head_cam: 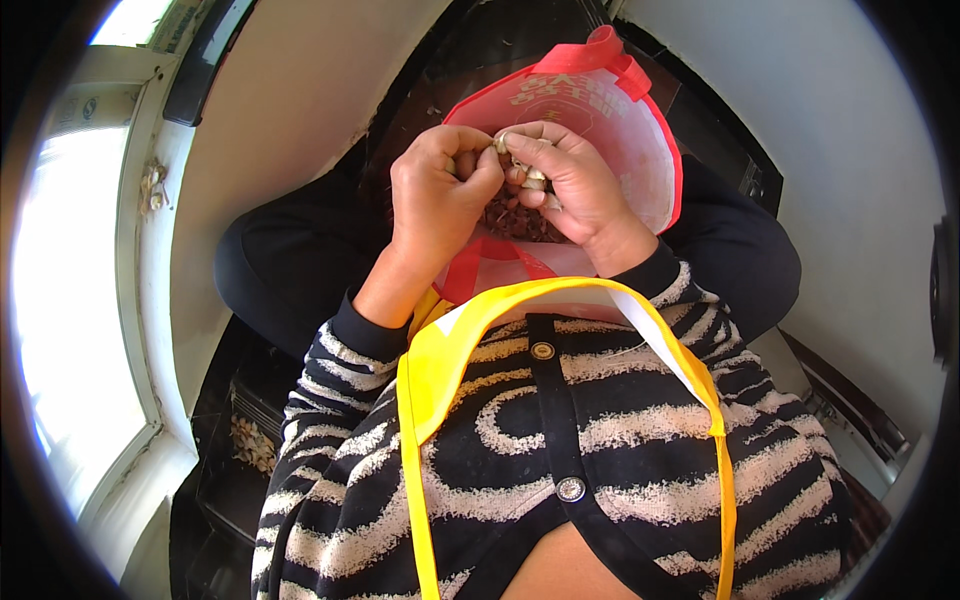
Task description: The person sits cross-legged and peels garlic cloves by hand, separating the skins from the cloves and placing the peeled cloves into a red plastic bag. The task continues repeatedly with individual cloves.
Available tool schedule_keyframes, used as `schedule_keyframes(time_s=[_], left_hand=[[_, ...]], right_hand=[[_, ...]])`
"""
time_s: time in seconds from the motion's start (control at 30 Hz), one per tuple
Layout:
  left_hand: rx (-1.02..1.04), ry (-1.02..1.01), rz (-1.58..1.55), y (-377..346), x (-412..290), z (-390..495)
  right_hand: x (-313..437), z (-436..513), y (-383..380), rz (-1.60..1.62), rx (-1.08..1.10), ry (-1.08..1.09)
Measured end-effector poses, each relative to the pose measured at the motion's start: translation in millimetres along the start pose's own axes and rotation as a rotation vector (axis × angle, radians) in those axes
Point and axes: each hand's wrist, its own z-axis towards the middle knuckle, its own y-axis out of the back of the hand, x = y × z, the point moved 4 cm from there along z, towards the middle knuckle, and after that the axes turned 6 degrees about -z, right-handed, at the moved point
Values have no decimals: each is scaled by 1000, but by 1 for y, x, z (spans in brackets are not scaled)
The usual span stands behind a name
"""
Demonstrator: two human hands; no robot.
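Note:
My left hand (pixel 444 191) and my right hand (pixel 574 176) meet over an open red-and-white fabric carrier bag (pixel 649 161). Between their thumbs and fingertips they pinch a small pale garlic clove (pixel 502 142). Several more whitish cloves (pixel 535 180) are cupped in the curled fingers of my right hand. Below the hands, dark reddish-brown papery skins (pixel 517 221) lie inside the bag. What the folded fingers of my left hand may also hold is partly hidden. Printed writing shows on the bag's inner far wall.
The bag stands between my bent, dark-trousered legs (pixel 281 247), its red handles (pixel 600 52) up. A heap of pale cloves or skins (pixel 253 445) lies on a dark step at lower left. More bits (pixel 154 187) rest on the window ledge. White walls (pixel 787 97) flank both sides.

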Motion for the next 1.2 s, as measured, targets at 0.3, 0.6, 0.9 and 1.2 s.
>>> schedule_keyframes(time_s=[0.3, 0.6, 0.9, 1.2], left_hand=[[-71, 310, -441, 2, 9, 2], [47, 212, -405, -2, 0, 0], [-82, 281, -382, 4, 14, 2], [31, 252, -458, 0, 7, -1]], right_hand=[[-1, 1, -1, 147, 109, -100], [2, 3, 2, 53, 61, -9], [4, -1, -5, 52, 126, -43], [3, 3, 1, 179, 94, -34]])
